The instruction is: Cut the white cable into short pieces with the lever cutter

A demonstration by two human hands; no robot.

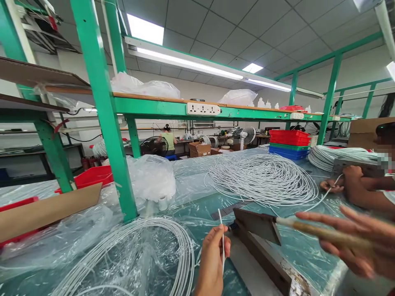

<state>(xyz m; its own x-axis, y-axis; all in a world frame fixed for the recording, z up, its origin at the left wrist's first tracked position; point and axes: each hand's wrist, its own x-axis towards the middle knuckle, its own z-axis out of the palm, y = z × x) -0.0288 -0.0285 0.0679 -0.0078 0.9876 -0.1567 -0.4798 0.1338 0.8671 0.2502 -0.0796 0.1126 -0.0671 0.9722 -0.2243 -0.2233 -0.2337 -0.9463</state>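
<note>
My left hand (214, 257) is closed on a thin white cable (223, 246), pinched between thumb and fingers with a short end pointing up. Just right of it stands a lever cutter, its dark metal blade (257, 225) raised at a tilt above a metal base (261, 257). From the blade a wooden handle (327, 235) reaches to the right. My right hand (348, 242) is at this handle, smeared by motion, with fingers stretched and apart, not wrapped round it. A coil of white cable (185, 250) lies left of my left hand.
A large heap of white cable (262, 179) lies behind the cutter. Stacked trays (289, 144) stand at the back. At right, a co-worker's hands (336, 185) hold a cable. A green post (108, 111) and plastic bags (151, 176) are on the left.
</note>
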